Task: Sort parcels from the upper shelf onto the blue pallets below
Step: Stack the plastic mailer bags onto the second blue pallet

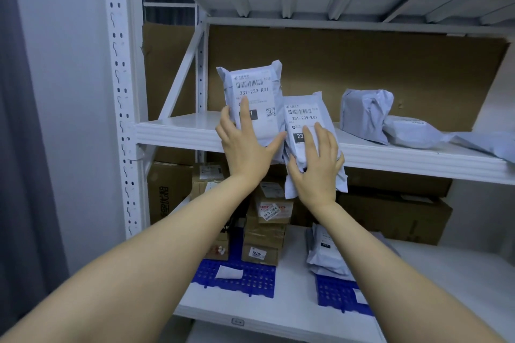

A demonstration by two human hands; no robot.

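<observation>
My left hand (245,145) grips a tall grey-white mailer parcel (255,92) with a barcode label, held upright at the front of the upper shelf (181,131). Beside it my right hand (317,164) holds a second, shorter labelled parcel (302,114), which hangs partly over the shelf's front edge. Below, the left blue pallet (239,278) carries stacked cardboard boxes (264,231) and a small white slip. The right blue pallet (337,294) carries grey mailer bags (326,253), partly hidden by my right forearm.
More grey mailer parcels (365,113) lie on the upper shelf to the right. Brown cardboard lines the back of the rack. Large cartons (395,214) stand behind on the lower shelf. A white perforated upright (121,92) and a diagonal brace bound the left side.
</observation>
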